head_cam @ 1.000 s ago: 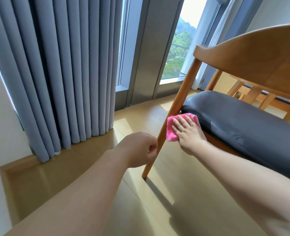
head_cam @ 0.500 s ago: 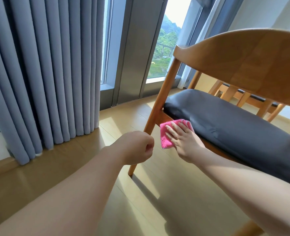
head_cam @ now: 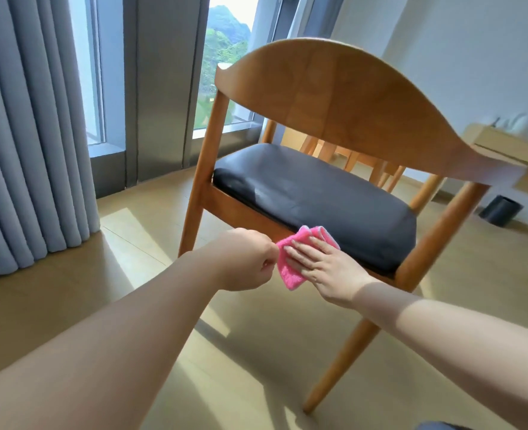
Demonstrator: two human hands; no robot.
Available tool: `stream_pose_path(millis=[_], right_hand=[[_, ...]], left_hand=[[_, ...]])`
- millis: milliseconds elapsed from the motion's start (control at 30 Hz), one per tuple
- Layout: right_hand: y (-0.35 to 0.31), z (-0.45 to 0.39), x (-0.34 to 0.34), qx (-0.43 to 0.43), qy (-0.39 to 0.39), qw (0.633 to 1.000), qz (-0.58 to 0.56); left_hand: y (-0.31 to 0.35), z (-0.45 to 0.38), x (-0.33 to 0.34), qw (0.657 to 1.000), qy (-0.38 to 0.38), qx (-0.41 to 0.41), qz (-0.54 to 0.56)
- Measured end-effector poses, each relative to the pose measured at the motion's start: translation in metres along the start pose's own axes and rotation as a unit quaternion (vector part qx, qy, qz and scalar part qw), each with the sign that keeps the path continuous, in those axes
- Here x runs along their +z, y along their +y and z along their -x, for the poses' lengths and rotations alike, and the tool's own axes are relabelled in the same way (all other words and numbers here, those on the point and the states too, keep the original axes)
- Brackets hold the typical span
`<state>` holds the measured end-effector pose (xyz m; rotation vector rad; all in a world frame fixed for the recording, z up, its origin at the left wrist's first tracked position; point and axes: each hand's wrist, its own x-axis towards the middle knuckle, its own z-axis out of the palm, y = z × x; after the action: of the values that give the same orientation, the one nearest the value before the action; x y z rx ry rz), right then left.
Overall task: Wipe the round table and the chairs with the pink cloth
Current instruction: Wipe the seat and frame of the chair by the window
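Two bare forearms reach forward over the wooden floor (head_cam: 70, 290). Nearest, the left hand (head_cam: 244, 262) is curled into a loose fist with nothing in it, just beside the pink cloth (head_cam: 290, 262). The right hand (head_cam: 321, 268) lies flat on that cloth, fingers straight and spread, pressing it against the near wooden seat rail of the chair (head_cam: 349, 97), at the edge of the black cushion (head_cam: 318, 193). The cloth is folded, one corner hanging below the rail. Behind the chair's curved backrest, more wooden legs show, and a dark bin (head_cam: 500, 211) stands on the floor to the right. Farther left hang grey curtains (head_cam: 24, 119) beside a tall window (head_cam: 222, 57) with green hills outside. No writing or label can be read anywhere.
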<state>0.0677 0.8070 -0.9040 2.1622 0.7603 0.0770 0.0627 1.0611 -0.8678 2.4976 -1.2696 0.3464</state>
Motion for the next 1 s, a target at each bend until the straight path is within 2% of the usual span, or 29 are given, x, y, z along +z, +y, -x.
stream_pose_path(millis=[100,300,467,633,767,900,1000], right_hand=[[0.004,0.037,0.013,0.013,-0.01,1.0,0.003],[0.006,0.123,0.024,0.019,0.086,0.995,-0.037],[0.007,0.159,0.027,0.06,0.048,0.996,-0.034],[0.005,0.17,0.025,0.056,0.001,0.998,-0.02],[0.006,0.169,0.017,0.048,0.006,0.999,-0.022],[0.003,0.143,-0.008,0.046,0.059,0.995,-0.06],[-0.004,0.111,-0.031,0.053,0.121,0.982,-0.136]], left_hand=[[0.018,-0.012,0.001,1.0,-0.018,0.014,-0.002],[0.038,-0.023,0.008,0.995,-0.087,0.043,-0.023],[0.042,-0.03,0.01,0.995,-0.086,0.044,-0.029],[0.039,-0.03,0.012,0.996,-0.07,0.048,-0.029],[0.036,-0.028,0.014,0.997,-0.058,0.043,-0.017],[0.022,-0.023,0.022,0.999,-0.049,0.014,0.011],[0.011,-0.013,0.03,0.999,-0.033,0.001,0.024]])
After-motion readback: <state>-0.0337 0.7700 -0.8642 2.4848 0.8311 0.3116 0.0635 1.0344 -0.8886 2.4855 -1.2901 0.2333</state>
